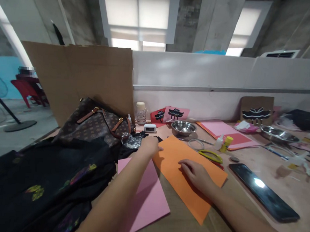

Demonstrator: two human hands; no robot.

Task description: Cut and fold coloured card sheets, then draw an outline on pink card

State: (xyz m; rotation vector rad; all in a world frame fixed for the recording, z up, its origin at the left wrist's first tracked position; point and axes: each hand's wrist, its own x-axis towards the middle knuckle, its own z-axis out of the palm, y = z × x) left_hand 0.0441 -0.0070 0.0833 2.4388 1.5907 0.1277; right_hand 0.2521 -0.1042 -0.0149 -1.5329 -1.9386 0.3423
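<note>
An orange paper sheet (178, 166) lies on the brown table, partly over a pink sheet (145, 196). My right hand (196, 172) rests flat on the orange sheet, fingers stretched out and holding nothing. My left hand (149, 145) reaches to the orange sheet's far left corner, beside a crinkled silver wrapper (131, 140). Its fingers point away from me, and I cannot make out whether they grip anything. Yellow-handled scissors (211, 156) lie just beyond the orange sheet.
A brown patterned handbag (96, 123) and black cloth (49, 172) fill the left. A phone (264, 191) lies at the right. Two steel bowls (183, 126) (278, 134), a glue bottle (227, 143), a small jar (141, 112) and pink sheets (222, 130) stand further back, before a cardboard panel (81, 76).
</note>
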